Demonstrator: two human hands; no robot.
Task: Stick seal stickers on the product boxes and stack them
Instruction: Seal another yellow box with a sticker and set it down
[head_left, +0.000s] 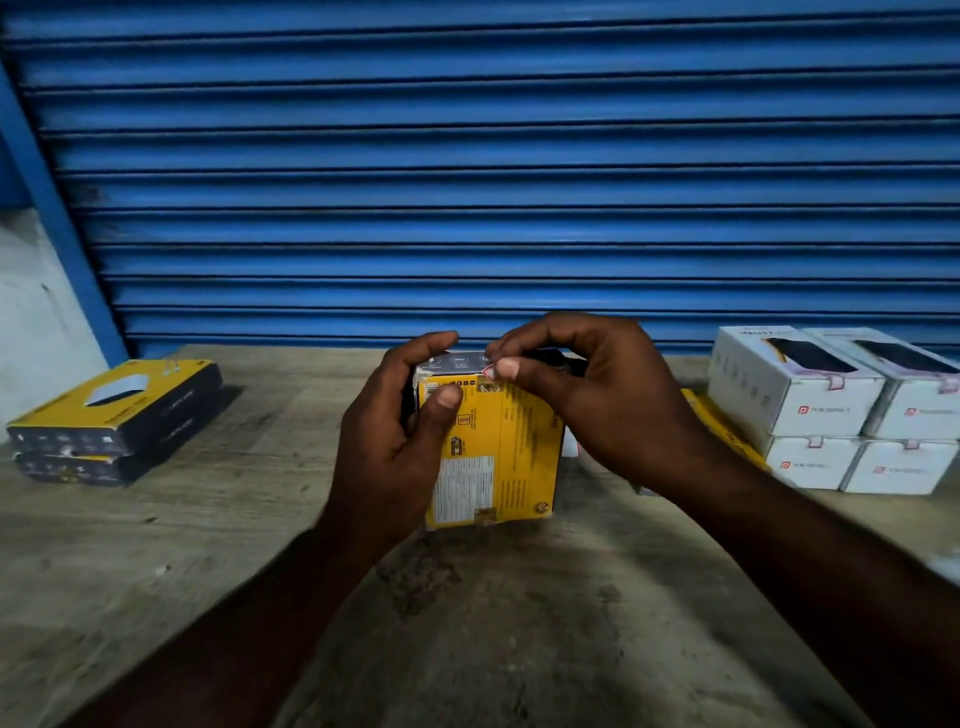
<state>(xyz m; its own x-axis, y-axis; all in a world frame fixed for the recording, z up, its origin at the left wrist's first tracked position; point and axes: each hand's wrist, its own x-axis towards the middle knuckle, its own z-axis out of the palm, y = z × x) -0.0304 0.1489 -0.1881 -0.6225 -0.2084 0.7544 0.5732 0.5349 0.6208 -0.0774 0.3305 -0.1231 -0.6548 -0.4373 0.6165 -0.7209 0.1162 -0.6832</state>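
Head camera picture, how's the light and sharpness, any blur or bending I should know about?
Head view: dim, bluish light with no strong glare; the forearms go nearly black toward the bottom. Wide-angle bending bows the blue shutter slats and tilts the white boxes. Soft blur throughout: print on the yellow box is unreadable, and the small sticker under the right hand is barely distinct; the left hand is slightly smeared.

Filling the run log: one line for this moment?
left hand holds yellow box | right hand presses sticker at top edge | table
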